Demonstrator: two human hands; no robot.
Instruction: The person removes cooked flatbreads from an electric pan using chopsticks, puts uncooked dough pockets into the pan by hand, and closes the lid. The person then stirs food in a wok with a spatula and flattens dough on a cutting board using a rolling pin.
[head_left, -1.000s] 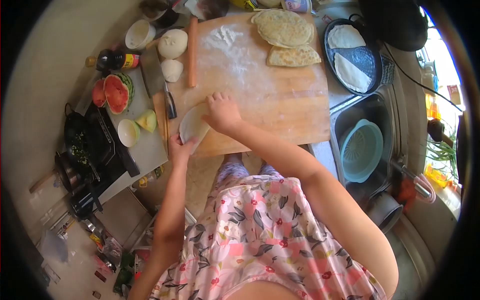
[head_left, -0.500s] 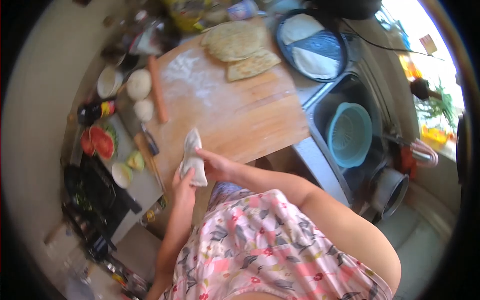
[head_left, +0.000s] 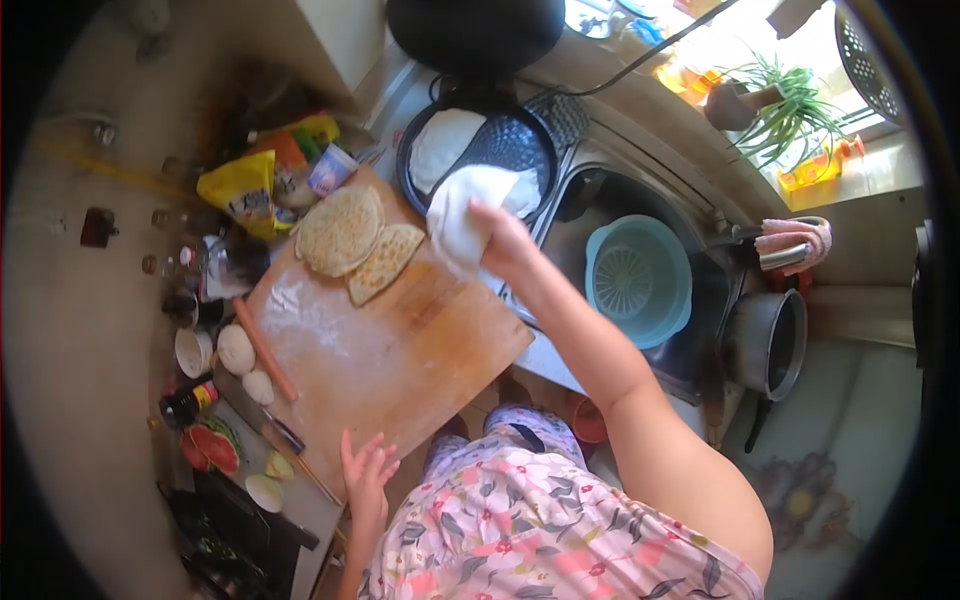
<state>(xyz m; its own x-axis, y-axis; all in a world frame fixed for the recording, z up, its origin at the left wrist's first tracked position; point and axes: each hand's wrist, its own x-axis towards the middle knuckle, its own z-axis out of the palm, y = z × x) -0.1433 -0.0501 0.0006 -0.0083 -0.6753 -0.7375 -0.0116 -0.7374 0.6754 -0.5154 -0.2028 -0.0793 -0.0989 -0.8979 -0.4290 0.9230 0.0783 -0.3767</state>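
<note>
My right hand (head_left: pixel 505 240) grips a folded white dough pocket (head_left: pixel 458 222) by its edge, raised over the near rim of a round dark electric griddle (head_left: pixel 515 140). Inside the griddle lies a half-moon dough pocket (head_left: pixel 440 150) on the left. Part of another white dough piece (head_left: pixel 524 192) shows at the right, partly covered by the one I hold. My left hand (head_left: pixel 370 470) is empty, with fingers spread, at the near edge of the wooden board (head_left: pixel 420 350).
Cooked flatbreads (head_left: pixel 340 230), a rolling pin (head_left: pixel 264 350) and dough balls (head_left: pixel 236 350) rest on or beside the board. A sink holding a blue basin (head_left: pixel 640 280) is at the right. Cut watermelon (head_left: pixel 212 446) and a dark bottle (head_left: pixel 186 404) stand at the left. The griddle's raised lid (head_left: pixel 475 35) is behind.
Earlier both hands held the dough pocket near the board's front edge. My right hand has carried it forward to the griddle, and my left hand has let go. The view has turned rightward.
</note>
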